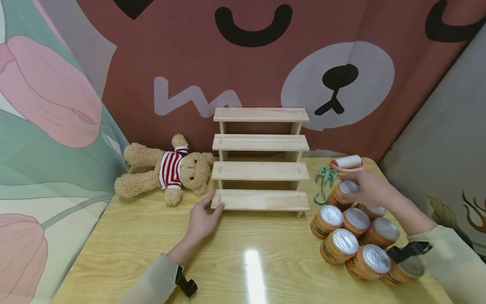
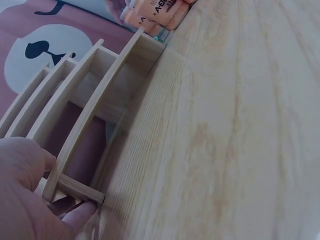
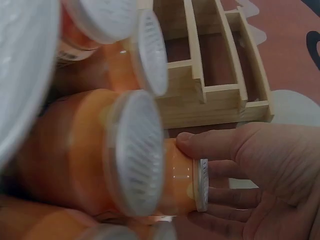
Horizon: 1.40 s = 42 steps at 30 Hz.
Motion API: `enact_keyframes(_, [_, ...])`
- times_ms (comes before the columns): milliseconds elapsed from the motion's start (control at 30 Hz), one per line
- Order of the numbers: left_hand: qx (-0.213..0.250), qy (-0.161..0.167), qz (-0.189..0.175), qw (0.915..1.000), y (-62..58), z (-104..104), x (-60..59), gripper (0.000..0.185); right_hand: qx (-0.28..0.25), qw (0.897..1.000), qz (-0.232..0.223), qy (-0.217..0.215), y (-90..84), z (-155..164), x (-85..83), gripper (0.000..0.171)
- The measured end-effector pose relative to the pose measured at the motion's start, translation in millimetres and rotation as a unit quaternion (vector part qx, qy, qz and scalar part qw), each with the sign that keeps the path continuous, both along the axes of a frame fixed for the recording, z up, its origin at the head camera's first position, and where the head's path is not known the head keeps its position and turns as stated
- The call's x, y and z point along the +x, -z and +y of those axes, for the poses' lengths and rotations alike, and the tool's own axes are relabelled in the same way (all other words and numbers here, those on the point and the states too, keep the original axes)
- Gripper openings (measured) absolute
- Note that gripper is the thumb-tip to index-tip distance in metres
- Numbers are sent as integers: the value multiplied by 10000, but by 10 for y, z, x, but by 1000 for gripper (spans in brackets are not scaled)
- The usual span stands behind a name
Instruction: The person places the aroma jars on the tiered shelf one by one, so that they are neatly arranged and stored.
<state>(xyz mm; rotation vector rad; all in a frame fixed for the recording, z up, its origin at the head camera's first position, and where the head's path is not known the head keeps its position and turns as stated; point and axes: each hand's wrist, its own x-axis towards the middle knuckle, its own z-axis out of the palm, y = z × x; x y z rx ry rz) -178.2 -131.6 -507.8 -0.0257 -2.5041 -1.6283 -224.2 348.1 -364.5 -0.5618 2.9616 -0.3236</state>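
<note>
A light wooden rack with stepped shelves [image 1: 260,171] stands at the back of the table. My left hand [image 1: 203,217] grips the left end of its lowest shelf, thumb on top and fingers at the side panel [image 2: 80,189]. On the right, several orange jars with silvery lids [image 1: 344,240] stand close together. My right hand [image 1: 370,190] holds the rearmost jar [image 1: 338,197] of this group. In the right wrist view, the thumb lies on one side of that jar [image 3: 180,175] and the fingers on the other; nearer jars partly cover it.
Left of the rack lies a teddy bear [image 1: 171,171] in a striped shirt. Behind the jars are a green claw-shaped hook [image 1: 322,185] and a white roller [image 1: 347,161] with a pink handle. A bear-printed cloth [image 1: 182,55] hangs behind the table.
</note>
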Motion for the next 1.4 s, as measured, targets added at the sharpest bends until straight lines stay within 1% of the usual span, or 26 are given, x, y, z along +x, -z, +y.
enact_keyframes(267, [43, -25, 80, 10000, -16, -2, -3, 62, 238, 9989, 369, 145, -345, -60, -32, 57])
enact_keyframes(467, [68, -11, 73, 9999, -19, 4, -8, 62, 281, 9974, 518, 417, -660, -125, -139, 60])
enact_keyframes(600, [85, 2, 49, 10000, -13, 3, -11, 62, 220, 9957, 732, 532, -890, -216, -209, 57])
enact_keyframes(733, [65, 5, 21, 10000, -6, 2, -8, 63, 150, 9931, 1069, 449, -1090, -312, -297, 51])
enact_keyframes(867, [56, 17, 25, 10000, -17, 4, -2, 63, 76, 9905, 1340, 281, -1262, -430, -399, 49])
enact_keyframes(1167, [3, -46, 75, 10000, -23, -16, -4, 63, -168, 9880, 1533, -42, -1548, -897, -703, 44])
enact_keyframes(1300, [59, -85, 23, 9999, -1, -12, 17, 63, -475, 9879, 1473, -110, -1627, -1130, -850, 46])
enact_keyframes(1400, [68, -111, 2, 9999, 12, -21, 23, 63, -768, 9877, 1361, -99, -1652, -1309, -935, 45])
